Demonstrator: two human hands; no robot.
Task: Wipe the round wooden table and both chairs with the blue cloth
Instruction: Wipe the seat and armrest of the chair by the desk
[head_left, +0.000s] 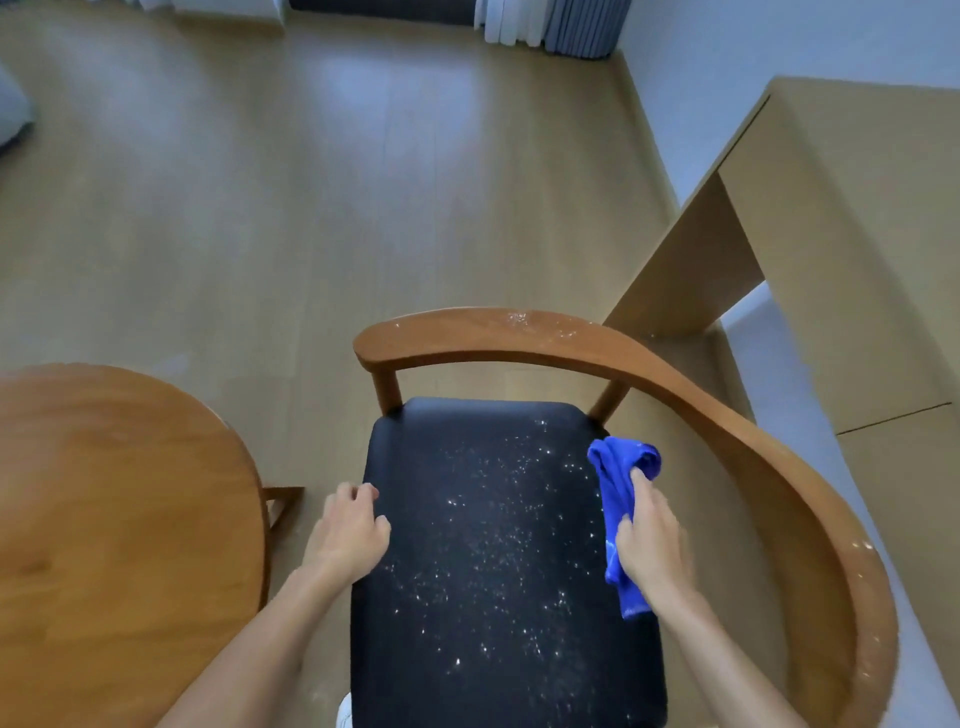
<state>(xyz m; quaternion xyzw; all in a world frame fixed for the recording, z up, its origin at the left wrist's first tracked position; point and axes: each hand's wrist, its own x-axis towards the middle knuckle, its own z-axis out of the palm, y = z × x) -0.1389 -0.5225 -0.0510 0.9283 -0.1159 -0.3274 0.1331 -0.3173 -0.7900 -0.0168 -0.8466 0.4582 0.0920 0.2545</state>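
The bunched bright-blue microfibre cloth (621, 512) sits in the right hand (652, 545), whose fingers and thumb are curled round its middle, so one crumpled end stands above the knuckles and a tail hangs below the wrist, over the right edge of the black padded seat (493, 545) of the curved-back brown wooden chair (701, 395). The cloth looks soft, light and limp; I judge it will fold and drag rather than push, so it is best taken in a full fist with a broad pad left free underneath to press flat. The seat is speckled with white crumbs or dust from its middle towards its right and near edges, and paler specks lie on the backrest rail at its top and at its lower right end; such loose grains will likely scatter to the floor if swept fast. The left hand (353, 530) rests at the seat's left edge, fingers loosely bent, holding nothing. The round brown wooden table (119, 519) stands just left of the chair, cut off by the picture's left and bottom edges, so whether its whole top is clean cannot be told. The second chair is out of view, and the chair legs are mostly hidden under the seat
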